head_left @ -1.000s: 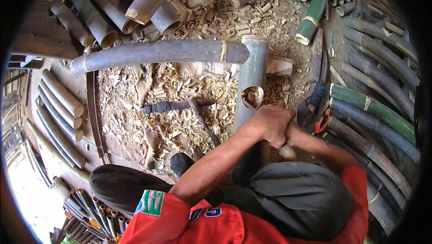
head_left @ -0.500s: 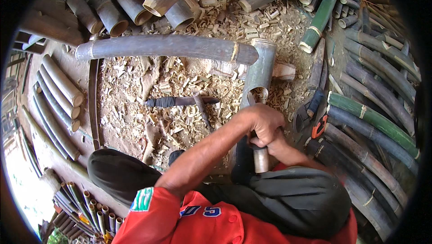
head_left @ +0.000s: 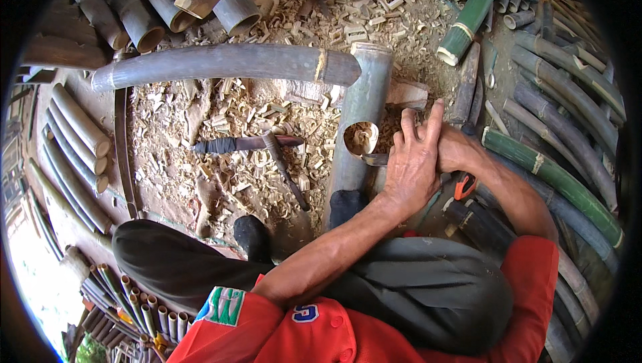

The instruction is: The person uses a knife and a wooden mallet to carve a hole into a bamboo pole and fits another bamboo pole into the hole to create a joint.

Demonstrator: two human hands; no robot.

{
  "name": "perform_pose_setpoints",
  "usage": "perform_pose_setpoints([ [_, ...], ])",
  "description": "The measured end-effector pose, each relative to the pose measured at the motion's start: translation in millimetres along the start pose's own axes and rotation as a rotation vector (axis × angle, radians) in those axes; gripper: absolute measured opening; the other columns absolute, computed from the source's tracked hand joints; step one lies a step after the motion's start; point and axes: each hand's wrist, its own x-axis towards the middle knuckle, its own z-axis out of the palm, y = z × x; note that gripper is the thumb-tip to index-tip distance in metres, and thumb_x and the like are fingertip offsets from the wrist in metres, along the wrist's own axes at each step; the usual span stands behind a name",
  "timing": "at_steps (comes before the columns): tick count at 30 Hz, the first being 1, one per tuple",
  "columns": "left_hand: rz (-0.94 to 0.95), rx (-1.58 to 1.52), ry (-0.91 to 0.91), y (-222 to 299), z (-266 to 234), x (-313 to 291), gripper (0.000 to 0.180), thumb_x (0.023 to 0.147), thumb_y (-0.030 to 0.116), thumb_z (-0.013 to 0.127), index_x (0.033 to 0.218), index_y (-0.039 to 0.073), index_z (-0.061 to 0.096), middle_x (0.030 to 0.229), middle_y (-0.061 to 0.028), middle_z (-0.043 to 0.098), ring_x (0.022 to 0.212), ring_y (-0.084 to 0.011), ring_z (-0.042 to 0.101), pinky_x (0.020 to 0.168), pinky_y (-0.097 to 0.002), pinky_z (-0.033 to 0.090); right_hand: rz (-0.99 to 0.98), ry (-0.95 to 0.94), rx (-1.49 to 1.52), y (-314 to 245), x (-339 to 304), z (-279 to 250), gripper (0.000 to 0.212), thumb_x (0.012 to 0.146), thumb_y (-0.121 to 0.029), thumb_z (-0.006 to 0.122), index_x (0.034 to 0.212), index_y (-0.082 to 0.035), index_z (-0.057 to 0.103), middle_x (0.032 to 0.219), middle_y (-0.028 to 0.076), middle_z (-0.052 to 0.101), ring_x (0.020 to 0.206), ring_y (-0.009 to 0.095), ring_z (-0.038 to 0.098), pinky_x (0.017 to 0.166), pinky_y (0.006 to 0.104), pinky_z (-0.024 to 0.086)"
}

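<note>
A grey bamboo tube (head_left: pixel 368 92) lies lengthwise in front of me, a round opening (head_left: pixel 360 139) cut into its upper side and pale wood showing inside. My left hand (head_left: pixel 416 162) is laid over my right, its fingers stretched forward, just right of the opening. Beneath it my right hand (head_left: pixel 456 145) is closed on a bladed tool; most of its fingers and the tool's handle are hidden. The short metal blade (head_left: pixel 376 159) sticks out leftward to the opening's near rim. A dark-covered foot (head_left: pixel 348 206) rests on the tube's near end.
A long bamboo pole (head_left: pixel 221 66) lies crosswise at the tube's far end. Among shavings on the left are a black-wrapped knife (head_left: pixel 224 144) and a slim dark tool (head_left: pixel 286 170). An orange-handled tool (head_left: pixel 464 186) and stacked bamboo, including a green pole (head_left: pixel 542 162), lie right.
Both hands have swung from over the tube's near part to its right side. The tool's handle end no longer shows, its blade now reaches the opening, and the left fingers have straightened.
</note>
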Motion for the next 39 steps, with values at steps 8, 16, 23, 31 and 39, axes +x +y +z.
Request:
perform_pose_setpoints([
  [8,0.105,0.311,-0.848,-20,-22,15,0.103,0.067,0.006,0.077,0.157,0.007,0.028,0.140,-0.0374,0.046,0.111,-0.0527,0.064,0.099,-0.0520,0.054,0.125,0.149,0.529,-6,-16,157,0.070,0.085,-0.023,0.076,0.145,-0.009,0.044,0.147,0.018,0.050,0.137,0.027,0.048,0.115,0.0405,0.039],
  [16,0.119,-0.018,-0.004,-16,3,-14,0.118,0.064,-0.005,0.076,0.162,0.011,0.012,0.149,-0.0386,0.031,0.131,-0.0581,0.045,0.108,-0.0557,0.046,0.010,-0.024,0.017,-13,-2,17,0.056,0.078,-0.023,0.077,0.128,-0.006,0.058,0.118,0.023,0.064,0.108,0.041,0.063,0.095,0.0513,0.051],
  [23,0.141,0.290,-0.692,-24,-21,-6,0.106,0.067,0.012,0.082,0.157,0.010,0.026,0.141,-0.0331,0.045,0.120,-0.0494,0.060,0.099,-0.0513,0.053,0.167,-0.039,0.097,-10,-1,119,0.055,0.093,-0.019,0.063,0.144,-0.007,0.045,0.139,0.021,0.051,0.135,0.028,0.048,0.113,0.0390,0.040],
  [31,0.102,-0.057,0.002,-23,-7,-27,0.093,0.065,0.003,0.080,0.148,0.007,0.037,0.132,-0.0263,0.049,0.124,-0.0494,0.053,0.104,-0.0517,0.049,0.112,0.042,0.146,-31,1,40,0.046,0.082,-0.028,0.075,0.120,-0.005,0.062,0.115,0.024,0.066,0.107,0.038,0.065,0.093,0.0464,0.052],
  [39,0.211,0.141,-0.444,-42,-31,-26,0.086,0.057,0.018,0.084,0.137,0.003,0.056,0.120,-0.0290,0.061,0.108,-0.0490,0.065,0.095,-0.0510,0.054,0.271,0.226,0.761,-52,5,134,0.057,0.090,-0.021,0.071,0.141,-0.008,0.047,0.138,0.019,0.051,0.136,0.027,0.048,0.113,0.0396,0.042],
])
